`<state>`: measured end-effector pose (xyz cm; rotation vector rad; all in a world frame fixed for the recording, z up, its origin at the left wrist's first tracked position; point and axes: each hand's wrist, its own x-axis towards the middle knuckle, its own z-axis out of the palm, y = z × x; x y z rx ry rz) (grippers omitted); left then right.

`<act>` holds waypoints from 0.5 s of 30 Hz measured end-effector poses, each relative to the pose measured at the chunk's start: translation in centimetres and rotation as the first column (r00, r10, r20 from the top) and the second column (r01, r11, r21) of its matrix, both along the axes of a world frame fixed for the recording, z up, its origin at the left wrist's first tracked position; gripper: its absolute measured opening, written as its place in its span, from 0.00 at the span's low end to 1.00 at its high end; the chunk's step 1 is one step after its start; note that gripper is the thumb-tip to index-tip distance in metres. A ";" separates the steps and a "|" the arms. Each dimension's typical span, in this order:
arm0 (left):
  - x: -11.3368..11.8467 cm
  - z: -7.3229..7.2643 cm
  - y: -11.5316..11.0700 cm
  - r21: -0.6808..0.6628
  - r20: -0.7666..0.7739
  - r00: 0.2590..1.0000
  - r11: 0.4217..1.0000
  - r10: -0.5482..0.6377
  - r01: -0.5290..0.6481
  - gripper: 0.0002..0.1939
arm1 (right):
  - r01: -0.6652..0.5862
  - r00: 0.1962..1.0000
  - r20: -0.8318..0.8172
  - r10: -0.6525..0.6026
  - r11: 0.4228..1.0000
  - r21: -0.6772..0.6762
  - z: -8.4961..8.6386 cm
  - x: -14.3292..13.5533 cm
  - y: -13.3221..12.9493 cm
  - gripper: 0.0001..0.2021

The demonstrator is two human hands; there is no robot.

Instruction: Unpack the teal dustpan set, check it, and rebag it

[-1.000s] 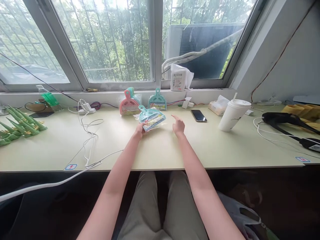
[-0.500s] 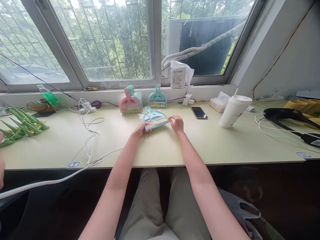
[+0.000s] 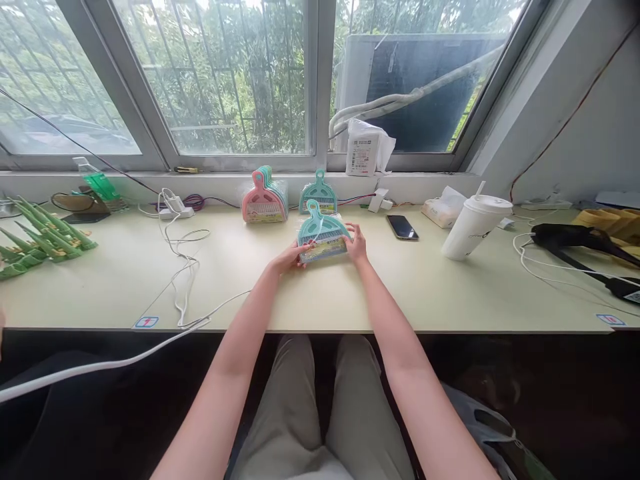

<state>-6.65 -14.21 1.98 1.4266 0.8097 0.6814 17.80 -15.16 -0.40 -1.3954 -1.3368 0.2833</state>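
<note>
A teal dustpan-and-brush set [image 3: 324, 239] in clear plastic wrap, with a printed label along its lower part, is held between both hands above the table, handle up. My left hand [image 3: 290, 258] grips its lower left corner. At the right edge, my right hand [image 3: 356, 244] has its fingers closed round the side. Just behind stands another wrapped teal set [image 3: 319, 195] against the wall below the window. To its left is a wrapped stack with a pink set [image 3: 264, 203] in front and several green ones behind.
Right of the hands, a phone [image 3: 402, 227], a tissue pack [image 3: 443, 208] and a white cup [image 3: 475, 227] are on the table [image 3: 320, 310]. White cables [image 3: 186, 267] and green pointed objects [image 3: 45, 237] lie left. Part of another person shows at the left edge.
The held teal set has moved slightly right and tilted more upright, so its handle and face show more. My right hand has shifted its grip to the side edge. The view has shifted slightly.
</note>
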 end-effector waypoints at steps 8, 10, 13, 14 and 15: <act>0.8 1.8 -1.9 0.088 -0.050 0.996 0.993 0.080 -0.075 0.34 | 0.022 0.949 -0.306 -0.071 0.987 -0.161 0.1 0.7 0.1 0.21; 1.0 2.2 -2.5 0.144 -0.056 0.998 0.989 0.036 -0.028 0.40 | 0.071 0.941 -0.316 -0.120 0.984 -0.164 0.0 0.9 0.3 0.20; 1.3 2.6 -3.1 0.217 -0.029 0.999 0.976 0.013 -0.006 0.53 | 0.113 0.920 -0.358 -0.160 0.982 -0.150 -0.2 1.4 0.6 0.20; 1.4 2.6 -3.1 0.231 -0.005 1.000 0.973 0.022 -0.020 0.56 | 0.138 0.906 -0.383 -0.183 0.980 -0.143 -0.3 1.6 0.6 0.20; 1.5 2.6 -3.1 0.241 0.017 0.999 0.970 0.031 -0.034 0.58 | 0.166 0.888 -0.410 -0.209 0.976 -0.139 -0.4 1.7 0.7 0.20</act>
